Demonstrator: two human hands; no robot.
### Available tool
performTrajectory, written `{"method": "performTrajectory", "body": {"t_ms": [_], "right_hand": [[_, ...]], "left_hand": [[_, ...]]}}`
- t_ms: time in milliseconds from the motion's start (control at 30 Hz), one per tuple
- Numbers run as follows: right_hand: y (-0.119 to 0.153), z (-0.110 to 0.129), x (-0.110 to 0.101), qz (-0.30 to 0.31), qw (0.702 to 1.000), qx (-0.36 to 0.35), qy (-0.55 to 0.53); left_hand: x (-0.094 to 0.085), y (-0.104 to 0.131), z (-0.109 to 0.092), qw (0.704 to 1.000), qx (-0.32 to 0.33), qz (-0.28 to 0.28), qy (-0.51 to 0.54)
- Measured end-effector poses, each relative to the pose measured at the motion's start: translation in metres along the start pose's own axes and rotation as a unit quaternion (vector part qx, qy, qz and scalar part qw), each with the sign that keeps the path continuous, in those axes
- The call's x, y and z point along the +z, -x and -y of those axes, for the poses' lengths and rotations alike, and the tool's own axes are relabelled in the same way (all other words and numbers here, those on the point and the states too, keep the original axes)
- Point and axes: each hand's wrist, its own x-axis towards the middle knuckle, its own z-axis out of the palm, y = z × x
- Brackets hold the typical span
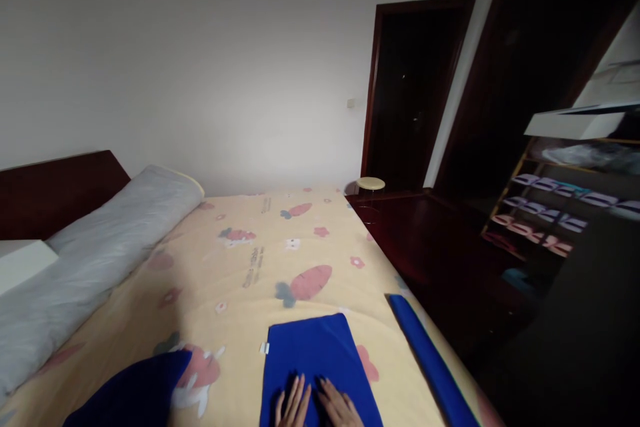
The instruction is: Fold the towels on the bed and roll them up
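1) The left hand lay flat and open, fingers spread a little, palm down on the flat blue cloth rectangle
2) The right hand rested just beside it on the same cloth, also open and palm down, its fingers angled towards the left
3) That cloth lay at the near middle of the bed, on the yellow fabric sheet printed with carrots, rabbits and flowers, with a small white tag on its left edge
4) To the near left, apart from it, was a dark blue cloth piece with a pointed corner, partly out of view
5) To the right, a long narrow blue cloth strip lay near the sheet's right edge
6) Along the far left stretched a long grey fabric pillow, in front of a dark reddish-brown headboard
7) Beyond the bed's far right corner stood a round pale-yellow stool, near a dark door
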Motion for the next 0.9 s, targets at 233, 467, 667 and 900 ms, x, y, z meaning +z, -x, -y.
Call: {"method": "performTrajectory", "body": {"t_ms": [233, 467, 667, 900], "right_hand": [[-0.095, -0.032, -0.020, 0.109, 0.990, -0.086, -0.002], [-0.098, -0.106, -0.043, 0.031, 0.996, 0.075, 0.041], [-0.092, -0.101, -0.033, 0.020, 0.990, 0.122, 0.069], [-0.105, -0.105, -0.057, 0.083, 0.987, 0.139, 0.017]], "left_hand": [[-0.035, -0.100, 0.024, 0.999, -0.011, 0.030, 0.007], [-0.016, -0.096, 0.073, 0.983, -0.163, -0.070, -0.038], [-0.023, -0.092, 0.063, 0.983, -0.155, -0.080, -0.062], [-0.046, -0.102, 0.065, 0.983, -0.183, 0.019, -0.024]]}}
